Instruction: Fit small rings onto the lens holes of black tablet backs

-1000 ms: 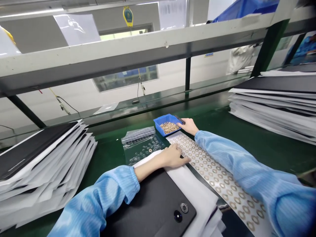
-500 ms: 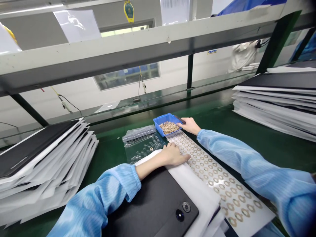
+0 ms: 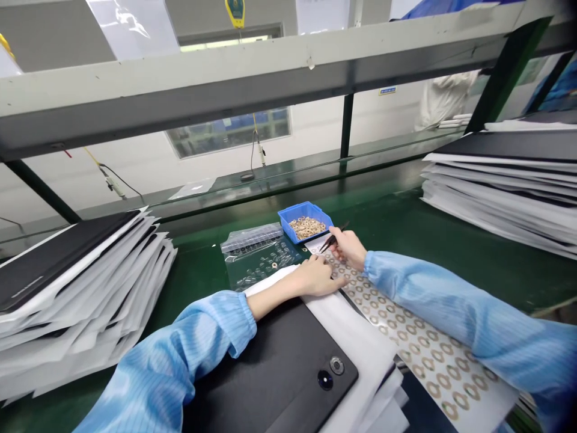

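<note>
My right hand [image 3: 348,248] is closed around black tweezers [image 3: 329,243], whose tips point down-left over the far end of a white sheet with rows of ring-shaped stickers [image 3: 417,344]. Whether the tips grip anything is too small to tell. My left hand [image 3: 315,276] lies flat, thumb spread, on white foam sheeting [image 3: 345,337] at the far edge of a black panel with two round camera rings [image 3: 270,367]. Beyond the hands sits a blue bin [image 3: 292,215] holding many small tan rings [image 3: 307,227]. A clear zip bag [image 3: 243,264] with small clear pieces lies left of it.
Stacks of black panels interleaved with white foam stand at left [image 3: 85,300] and right [image 3: 500,186] on the green table [image 3: 387,222]. A grey shelf beam [image 3: 252,72] crosses above the table. Corded tools [image 3: 260,150] hang behind.
My right hand has drawn back from the blue bin's edge and turned the tweezers down over the sticker sheet. The sheet's near end has shifted right. My left hand stays nearly in place.
</note>
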The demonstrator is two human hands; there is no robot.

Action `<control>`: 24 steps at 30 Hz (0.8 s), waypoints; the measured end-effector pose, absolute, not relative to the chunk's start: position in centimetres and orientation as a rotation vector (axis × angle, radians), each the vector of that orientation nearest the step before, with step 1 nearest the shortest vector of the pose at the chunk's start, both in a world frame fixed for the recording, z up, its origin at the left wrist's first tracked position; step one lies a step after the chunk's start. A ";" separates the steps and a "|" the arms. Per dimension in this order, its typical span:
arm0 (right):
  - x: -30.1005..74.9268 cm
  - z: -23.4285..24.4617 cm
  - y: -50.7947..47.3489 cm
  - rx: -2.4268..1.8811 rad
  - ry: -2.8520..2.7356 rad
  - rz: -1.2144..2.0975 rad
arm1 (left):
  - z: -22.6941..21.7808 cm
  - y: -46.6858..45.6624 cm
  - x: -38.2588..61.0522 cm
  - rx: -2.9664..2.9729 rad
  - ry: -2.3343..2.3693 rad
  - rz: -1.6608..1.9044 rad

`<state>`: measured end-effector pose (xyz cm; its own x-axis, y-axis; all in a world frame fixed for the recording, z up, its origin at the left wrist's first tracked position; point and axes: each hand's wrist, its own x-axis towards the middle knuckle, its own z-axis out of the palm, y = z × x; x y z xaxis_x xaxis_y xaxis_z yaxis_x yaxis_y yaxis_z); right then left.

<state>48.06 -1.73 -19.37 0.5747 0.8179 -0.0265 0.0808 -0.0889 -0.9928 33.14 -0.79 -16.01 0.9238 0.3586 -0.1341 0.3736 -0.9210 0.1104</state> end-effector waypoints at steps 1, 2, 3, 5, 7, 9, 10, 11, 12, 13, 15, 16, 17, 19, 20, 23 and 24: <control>47.8 -19.8 -1.9 -1.590 -0.774 0.756 | -16.0 -0.8 33.1 2.957 0.539 -0.166; 47.8 -20.2 -2.0 -1.617 -0.768 0.766 | -16.0 -0.8 33.1 2.963 0.520 -0.167; 47.8 -20.4 -2.1 -1.635 -0.767 0.767 | -16.0 -0.9 33.1 2.969 0.504 -0.171; 47.9 -20.5 -2.1 -1.662 -0.780 0.754 | -16.0 -0.9 33.2 2.976 0.474 -0.187; 48.0 -20.3 -2.1 -1.682 -0.805 0.740 | -16.0 -0.8 33.2 2.978 0.450 -0.206; 47.9 -20.2 -2.0 -1.696 -0.836 0.727 | -15.9 -0.8 33.2 2.979 0.440 -0.214; 47.8 -20.1 -2.0 -1.701 -0.852 0.718 | -15.9 -0.8 33.2 2.980 0.443 -0.213; 47.7 -20.0 -2.0 -1.704 -0.870 0.707 | -15.9 -0.8 33.2 2.981 0.449 -0.210; 47.5 -19.9 -2.0 -1.707 -0.887 0.693 | -15.9 -0.8 33.1 2.981 0.457 -0.206; 47.4 -19.8 -2.0 -1.711 -0.903 0.678 | -15.9 -0.8 33.1 2.981 0.467 -0.202; 47.2 -19.6 -2.0 -1.722 -0.932 0.648 | -16.0 -0.8 33.1 2.978 0.485 -0.200; 47.1 -19.5 -2.1 -1.729 -0.944 0.633 | -16.0 -0.8 33.1 2.976 0.493 -0.200; 47.0 -19.4 -2.1 -1.736 -0.954 0.620 | -16.0 -0.9 33.1 2.973 0.502 -0.200; 46.9 -19.2 -2.2 -1.747 -0.969 0.598 | -15.9 -0.9 33.1 2.969 0.515 -0.204; 46.9 -19.1 -2.2 -1.752 -0.975 0.591 | -15.9 -0.9 33.1 2.966 0.520 -0.209; 46.8 -19.0 -2.2 -1.757 -0.992 0.584 | -15.8 -1.0 33.1 2.958 0.525 -0.222; 46.9 -19.0 -2.2 -1.755 -0.997 0.586 | -15.7 -1.0 33.1 2.956 0.525 -0.226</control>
